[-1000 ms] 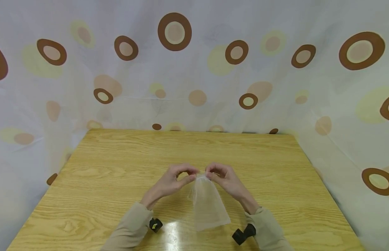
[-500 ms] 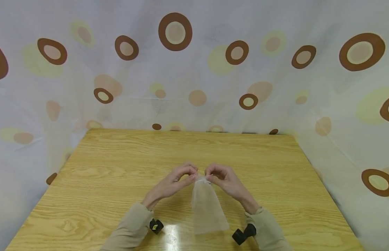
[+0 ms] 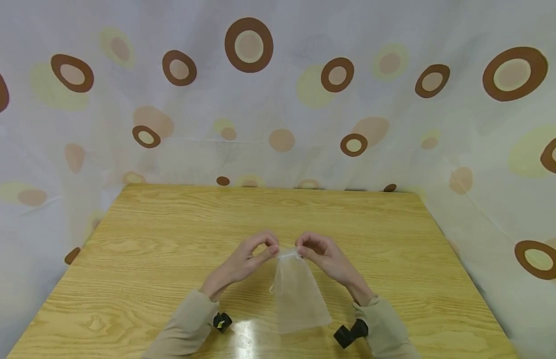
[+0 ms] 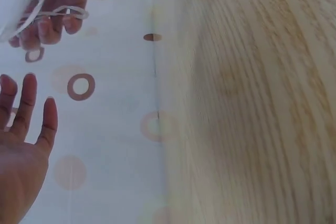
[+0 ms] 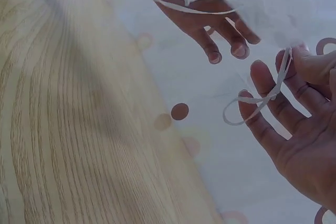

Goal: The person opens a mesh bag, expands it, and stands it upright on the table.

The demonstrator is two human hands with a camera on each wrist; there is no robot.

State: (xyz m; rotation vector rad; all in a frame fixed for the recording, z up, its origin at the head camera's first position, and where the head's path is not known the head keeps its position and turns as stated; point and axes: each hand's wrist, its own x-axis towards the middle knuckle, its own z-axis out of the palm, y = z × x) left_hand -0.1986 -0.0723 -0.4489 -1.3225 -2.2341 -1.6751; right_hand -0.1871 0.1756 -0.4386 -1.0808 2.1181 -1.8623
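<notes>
A sheer white drawstring pouch (image 3: 300,299) hangs above the table, its gathered mouth uppermost. My left hand (image 3: 244,259) pinches the mouth's left side between thumb and forefinger. On the right side, my right hand (image 3: 324,257) pinches the mouth in the same way. The right wrist view shows a looped white drawstring (image 5: 273,95) dangling across the right hand's fingers (image 5: 270,129). Another string loop (image 5: 191,4) lies near the left hand (image 5: 184,3). In the left wrist view the left hand's pinching fingertips are out of frame.
The hands are over a wood-grain table (image 3: 170,214), its far edge meeting a white curtain (image 3: 282,99) patterned with brown rings and pale circles. Black wrist devices sit at the left cuff (image 3: 222,322) and the right cuff (image 3: 349,334).
Both hands stay nearly in place at the pouch's mouth. They have moved slightly apart since half a second ago, and the mouth looks a little wider. The pouch's lower end has swung slightly.
</notes>
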